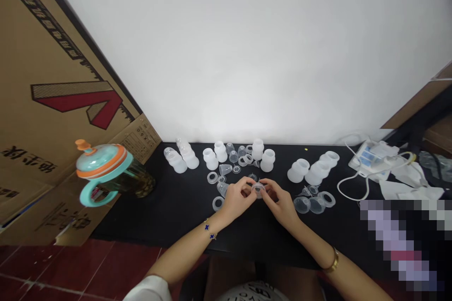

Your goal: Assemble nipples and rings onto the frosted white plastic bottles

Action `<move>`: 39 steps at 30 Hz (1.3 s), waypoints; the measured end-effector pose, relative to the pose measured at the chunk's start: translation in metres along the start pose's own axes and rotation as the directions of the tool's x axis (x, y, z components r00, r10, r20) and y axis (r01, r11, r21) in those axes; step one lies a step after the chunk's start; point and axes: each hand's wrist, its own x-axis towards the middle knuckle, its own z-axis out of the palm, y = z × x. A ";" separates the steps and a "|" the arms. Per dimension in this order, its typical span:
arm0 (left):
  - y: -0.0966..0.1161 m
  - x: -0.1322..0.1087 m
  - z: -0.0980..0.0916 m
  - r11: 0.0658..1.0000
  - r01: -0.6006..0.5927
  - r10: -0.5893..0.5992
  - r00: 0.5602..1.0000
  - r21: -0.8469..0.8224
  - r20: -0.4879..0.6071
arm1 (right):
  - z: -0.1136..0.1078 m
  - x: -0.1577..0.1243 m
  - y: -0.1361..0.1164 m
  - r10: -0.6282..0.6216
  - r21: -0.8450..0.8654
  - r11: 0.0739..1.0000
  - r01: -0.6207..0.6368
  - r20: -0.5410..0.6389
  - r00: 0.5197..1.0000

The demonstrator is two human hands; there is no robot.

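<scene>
My left hand [237,198] and my right hand [280,201] meet over the black table [176,216], both pinching one small clear round plastic part [258,189] between their fingertips. Around them lie several clear rings and caps, such as a ring [218,203] by my left hand and clear domes [309,204] by my right hand. White frosted plastic bodies [267,160] stand in a row behind the hands.
A teal and orange lidded jug [106,174] stands at the table's left end before big cardboard boxes [49,103]. At the right lie a white device with cable [370,157], plastic bags [409,183] and a blurred patch. White wall behind.
</scene>
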 end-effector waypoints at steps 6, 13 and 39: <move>-0.002 -0.002 0.002 0.979 -0.084 0.090 0.996 0.186 -0.028 | 0.000 0.001 0.001 0.003 0.009 1.000 -0.003 0.033 0.999; -0.004 -0.003 0.002 0.966 -0.122 0.129 0.991 0.226 -0.018 | 0.002 0.002 0.004 0.019 -0.015 1.000 -0.019 0.042 0.999; -0.009 0.001 -0.001 0.996 0.071 -0.070 0.997 -0.050 0.021 | 0.004 0.002 0.000 0.000 0.096 0.995 -0.001 0.008 1.000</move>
